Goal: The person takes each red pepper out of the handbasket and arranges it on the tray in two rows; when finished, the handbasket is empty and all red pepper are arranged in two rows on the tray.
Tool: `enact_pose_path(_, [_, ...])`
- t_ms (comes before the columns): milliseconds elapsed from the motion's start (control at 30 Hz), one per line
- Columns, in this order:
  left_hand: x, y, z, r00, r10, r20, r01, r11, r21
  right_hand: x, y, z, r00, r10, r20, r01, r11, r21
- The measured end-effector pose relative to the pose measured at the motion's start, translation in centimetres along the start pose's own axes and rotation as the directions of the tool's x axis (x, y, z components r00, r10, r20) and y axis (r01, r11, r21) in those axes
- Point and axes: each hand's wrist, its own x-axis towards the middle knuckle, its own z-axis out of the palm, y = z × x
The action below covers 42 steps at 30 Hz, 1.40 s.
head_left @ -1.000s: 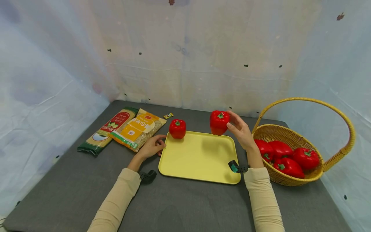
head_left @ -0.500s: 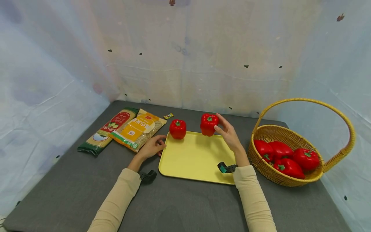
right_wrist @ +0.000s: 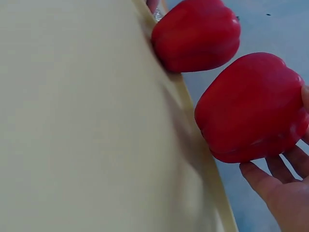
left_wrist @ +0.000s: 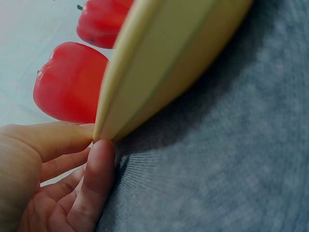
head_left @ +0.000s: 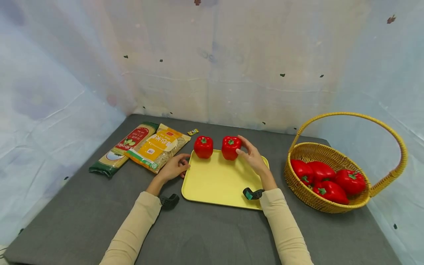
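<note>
My right hand [head_left: 254, 158] holds a red bell pepper [head_left: 230, 149] upright over the far part of a yellow tray [head_left: 216, 186]. In the right wrist view, fingers lie along the side and underside of that pepper, and its shadow falls on the tray; whether it touches the tray I cannot tell. A second red bell pepper [head_left: 203, 148] stands at the tray's far left corner, a small gap away from the held one. At the tray's left edge, my left hand [head_left: 173, 168] pinches the rim between thumb and finger, plainest in the left wrist view.
A wicker basket [head_left: 303, 197] with a tall arched handle stands on the right, with several red bell peppers inside. On the left lie an orange-and-clear bag [head_left: 159, 147] and a green-ended packet [head_left: 127, 147]. Behind the tray is a small yellow sachet [head_left: 193, 131].
My right hand has carried the bell pepper left and lowered it beside the standing pepper. The left hand has stayed on the tray's rim.
</note>
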Motion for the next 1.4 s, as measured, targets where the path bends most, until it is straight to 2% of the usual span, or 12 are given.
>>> enact_pose_path(400, [-0.06,0.12,0.03,1.0,-0.014,-0.002,0.014,1.0,-0.01,0.01,1.07,0.19,1.0,0.01,0.012,-0.01,1.0,0.014])
enact_pose_path(600, [-0.03,0.14,-0.01,1.0,-0.02,-0.002,0.02,1.0,-0.007,-0.02,0.93,0.24,1.0,0.001,0.018,-0.002,1.0,0.027])
enact_pose_path(833, [-0.04,0.15,0.03,1.0,-0.01,0.0,0.01,1.0,-0.005,-0.14,0.51,0.28,0.999,0.039,0.008,-0.04,0.999,0.017])
enact_pose_path(1400, [0.05,-0.09,0.1,1.0,-0.001,-0.004,0.001,1.0,-0.007,-0.27,0.47,0.2,0.999,0.05,0.001,-0.05,0.999,0.005])
